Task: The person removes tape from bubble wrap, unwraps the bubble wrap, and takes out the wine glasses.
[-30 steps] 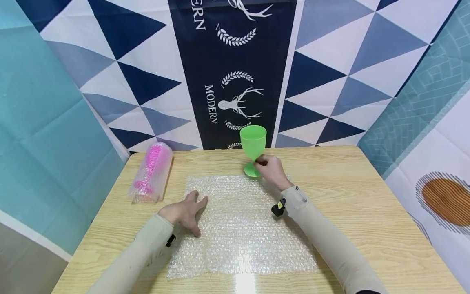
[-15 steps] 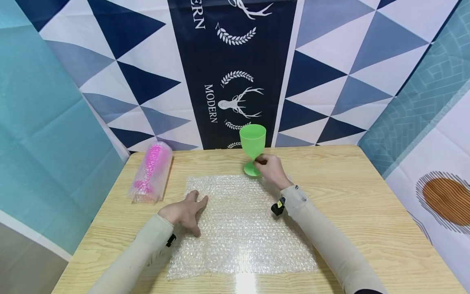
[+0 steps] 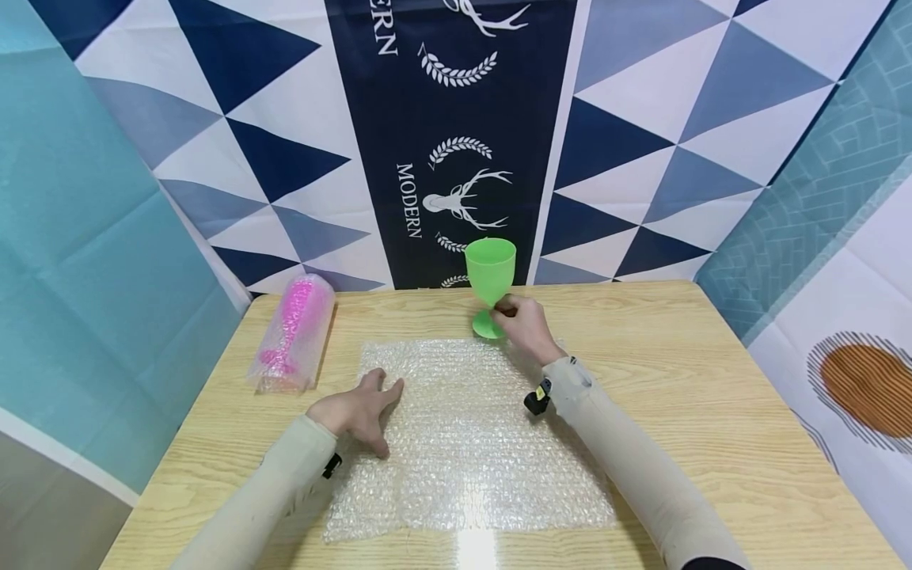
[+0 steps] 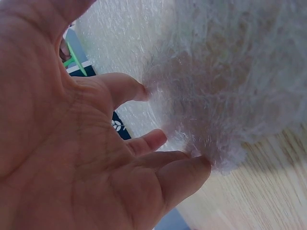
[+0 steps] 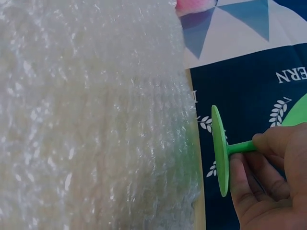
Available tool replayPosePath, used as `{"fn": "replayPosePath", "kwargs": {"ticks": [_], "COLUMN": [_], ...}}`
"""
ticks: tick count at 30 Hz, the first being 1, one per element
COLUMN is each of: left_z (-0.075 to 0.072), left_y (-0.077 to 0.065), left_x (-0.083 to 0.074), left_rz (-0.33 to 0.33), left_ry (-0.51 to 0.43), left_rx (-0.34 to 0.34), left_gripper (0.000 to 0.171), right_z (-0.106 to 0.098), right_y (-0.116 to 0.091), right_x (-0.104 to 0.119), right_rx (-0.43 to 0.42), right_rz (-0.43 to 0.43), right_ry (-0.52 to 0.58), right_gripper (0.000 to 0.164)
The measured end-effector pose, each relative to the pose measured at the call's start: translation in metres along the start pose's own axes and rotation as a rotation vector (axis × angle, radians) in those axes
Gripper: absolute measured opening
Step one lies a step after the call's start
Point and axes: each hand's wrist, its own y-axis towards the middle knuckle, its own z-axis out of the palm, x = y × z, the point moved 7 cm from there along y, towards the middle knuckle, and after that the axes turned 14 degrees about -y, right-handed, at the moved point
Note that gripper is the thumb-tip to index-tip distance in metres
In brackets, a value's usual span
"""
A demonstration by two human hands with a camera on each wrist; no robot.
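In the head view, a green plastic goblet is upright at the far edge of the bubble wrap. My right hand pinches its stem between thumb and fingers; the right wrist view shows the round foot of the goblet beside the right hand. The flat, transparent wrap lies across the middle of the table. On its left edge my left hand rests with spread fingers. Seen from the left wrist, the fingertips of the left hand touch the wrap.
A pink goblet-shaped item rolled in bubble wrap lies at the back left of the wooden table. Behind the table hangs a patterned cloth with triangles and deer heads. Teal cloth covers the left side.
My right hand and the green goblet have shifted very slightly up in the head view. The left hand and the bubble wrap have stayed in place.
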Motion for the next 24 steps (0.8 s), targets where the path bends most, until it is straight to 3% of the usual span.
{"fn": "replayPosePath", "kwargs": {"ticks": [6, 24], "left_z": [-0.0007, 0.0004], "left_y": [0.0006, 0.0002], "left_x": [-0.0013, -0.0019], "left_rz": [-0.011, -0.031], "left_ry": [-0.005, -0.025], "left_rx": [-0.001, 0.003], "left_gripper": [0.125, 0.125], "right_z": [0.0014, -0.0018], "right_y": [0.0033, 0.0098], "right_x": [-0.0044, -0.0053], "right_rx": [0.015, 0.049], "right_rz": [0.029, 0.013], "right_ry": [0.002, -0.006], "right_gripper": [0.019, 0.021]}}
